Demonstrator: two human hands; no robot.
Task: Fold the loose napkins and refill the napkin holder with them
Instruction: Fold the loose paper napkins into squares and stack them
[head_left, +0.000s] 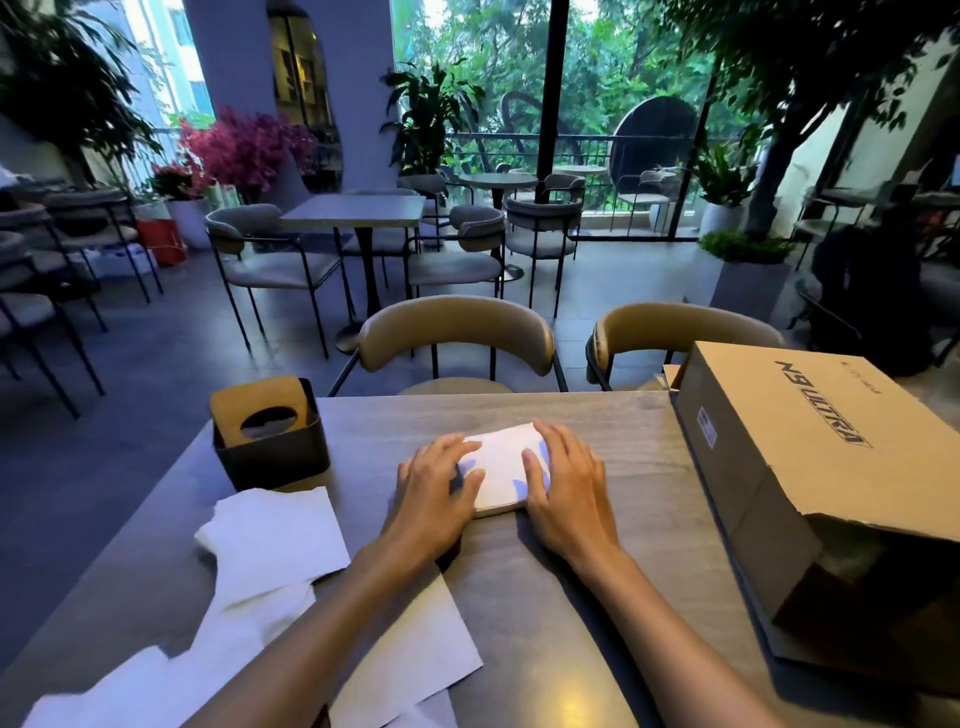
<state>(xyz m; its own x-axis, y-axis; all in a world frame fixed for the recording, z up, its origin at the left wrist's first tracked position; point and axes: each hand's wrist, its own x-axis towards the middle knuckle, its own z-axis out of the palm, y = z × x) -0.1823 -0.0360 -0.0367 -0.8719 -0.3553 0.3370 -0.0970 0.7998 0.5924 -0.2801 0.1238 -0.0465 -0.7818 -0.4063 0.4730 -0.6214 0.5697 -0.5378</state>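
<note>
A folded white napkin (503, 467) lies in the middle of the grey table (597, 597). My left hand (434, 499) presses flat on its left part, and my right hand (566, 493) presses flat on its right part. Neither hand grips it. At the table's far left stands the dark napkin holder (272, 457) with a tan lid (260, 410) that has a round hole. Several loose, unfolded white napkins (270, 545) are spread over the near left of the table, partly under my left forearm.
An open brown cardboard box (810, 467) lies on its side along the table's right edge. Two tan chairs (457, 338) stand behind the far edge. More tables, chairs and plants fill the room beyond.
</note>
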